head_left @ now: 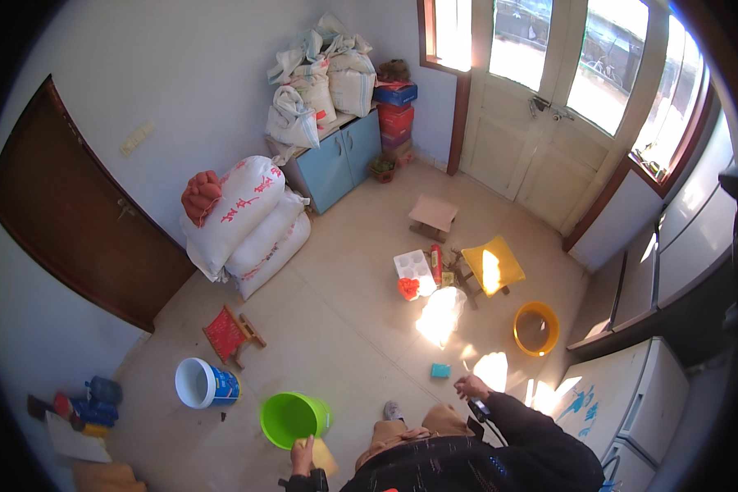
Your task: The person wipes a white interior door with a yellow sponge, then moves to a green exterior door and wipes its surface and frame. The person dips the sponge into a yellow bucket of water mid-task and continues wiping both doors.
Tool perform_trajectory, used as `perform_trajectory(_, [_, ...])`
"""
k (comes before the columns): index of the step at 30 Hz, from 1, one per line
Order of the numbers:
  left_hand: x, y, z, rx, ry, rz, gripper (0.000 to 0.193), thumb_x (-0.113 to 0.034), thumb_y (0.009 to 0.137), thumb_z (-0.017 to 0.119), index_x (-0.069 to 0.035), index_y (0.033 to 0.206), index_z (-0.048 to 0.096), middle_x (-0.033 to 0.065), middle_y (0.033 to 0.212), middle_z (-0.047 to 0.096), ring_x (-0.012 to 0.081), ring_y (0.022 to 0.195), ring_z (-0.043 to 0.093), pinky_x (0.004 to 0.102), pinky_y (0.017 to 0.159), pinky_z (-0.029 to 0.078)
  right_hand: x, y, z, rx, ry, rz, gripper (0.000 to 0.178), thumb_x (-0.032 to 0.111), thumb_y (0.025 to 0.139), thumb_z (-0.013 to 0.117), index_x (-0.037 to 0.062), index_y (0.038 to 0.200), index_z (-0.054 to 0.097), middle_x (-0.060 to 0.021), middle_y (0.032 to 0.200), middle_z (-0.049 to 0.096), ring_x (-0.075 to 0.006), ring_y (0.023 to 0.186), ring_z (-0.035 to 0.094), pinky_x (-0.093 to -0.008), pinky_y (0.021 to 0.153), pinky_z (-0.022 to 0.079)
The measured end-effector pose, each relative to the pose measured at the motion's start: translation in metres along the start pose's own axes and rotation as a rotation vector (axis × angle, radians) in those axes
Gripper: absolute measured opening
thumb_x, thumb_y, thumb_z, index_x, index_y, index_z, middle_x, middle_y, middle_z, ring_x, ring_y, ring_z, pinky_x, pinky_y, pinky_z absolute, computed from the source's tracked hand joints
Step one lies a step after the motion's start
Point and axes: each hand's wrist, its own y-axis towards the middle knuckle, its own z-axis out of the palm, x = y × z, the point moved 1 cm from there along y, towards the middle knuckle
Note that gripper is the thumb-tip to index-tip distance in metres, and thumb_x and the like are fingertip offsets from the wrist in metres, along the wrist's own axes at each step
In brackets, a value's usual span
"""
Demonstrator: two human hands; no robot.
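Note:
At the lower middle, my left hand (pixel 302 456) is closed on a pale yellow flat piece (pixel 325 457), whose exact kind I cannot make out. It is beside the near rim of a bright green bucket (pixel 325 410), which is tilted toward me in view. My right hand (pixel 471 387) is held out on the right, its fingers loosely bent and apart, with no held thing visible. A dark band with a small device is on that wrist. Just left of the right hand, a small turquoise block (pixel 440 371) lies on the floor.
A white-and-blue bucket (pixel 224 385) and red folding stool (pixel 225 334) stand left. Ahead are a yellow stool (pixel 494 264), low pink stool (pixel 434 213), white tray (pixel 414 267) and orange basin (pixel 554 330). White sacks (pixel 254 193) lean at the wall; a white freezer (pixel 607 394) stands right.

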Motion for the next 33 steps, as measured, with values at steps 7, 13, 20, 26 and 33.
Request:
perform_trajectory(7, [-0.104,0.145,-0.019,-0.036,0.042,0.090,0.055,-0.054,0.084,0.076,-0.001,0.099,0.067,0.0209,0.098,0.072,0.0363,0.093,0.070,0.0445,0.083,0.053,0.141,0.066,-0.006,-0.022,0.001,-0.078,0.029,0.016,0.096,0.060,-0.0012,0.117,0.068,-0.0115,0.095,0.072,-0.0202,0.077,0.071,-0.0319,0.060,0.057])
perform_trajectory(13, [-0.126,0.202,-0.019,0.019,0.089,0.012,0.057,-0.055,0.084,0.075,0.000,0.098,0.068,0.0205,0.094,0.072,0.0359,0.089,0.071,0.0441,0.080,0.054,0.114,0.169,-0.044,-0.058,-0.274,-0.088,0.024,0.018,0.085,0.064,-0.0042,0.088,0.072,-0.0171,0.074,0.070,-0.0242,0.065,0.067,-0.0383,0.059,0.053])
perform_trajectory(20, [-0.184,0.268,-0.056,0.221,0.353,-0.166,0.059,-0.055,0.085,0.073,0.001,0.098,0.068,0.0214,0.094,0.072,0.0367,0.088,0.070,0.0469,0.080,0.053,0.195,0.274,-0.109,-0.317,-0.107,0.038,0.026,0.019,0.081,0.064,-0.0036,0.085,0.075,-0.0157,0.071,0.072,-0.0244,0.064,0.070,-0.0393,0.062,0.056])
perform_trajectory(26, [-0.254,0.390,-0.040,0.065,0.166,-0.154,0.058,-0.055,0.088,0.071,0.002,0.101,0.068,0.0201,0.095,0.072,0.0347,0.089,0.070,0.0463,0.080,0.053,0.338,0.340,-0.144,-0.219,0.157,-0.019,0.028,0.019,0.091,0.063,-0.0037,0.103,0.073,-0.0135,0.077,0.072,-0.0212,0.062,0.071,-0.0328,0.053,0.056])
perform_trajectory(33, [-0.398,0.563,-0.002,0.026,0.151,0.142,0.048,-0.051,0.087,0.073,-0.003,0.094,0.067,0.0183,0.094,0.071,0.0350,0.090,0.068,0.0450,0.082,0.052,0.431,0.405,-0.147,-0.241,0.224,0.038,0.028,0.022,0.092,0.063,0.0013,0.109,0.071,-0.0100,0.085,0.073,-0.0190,0.068,0.071,-0.0324,0.058,0.056])
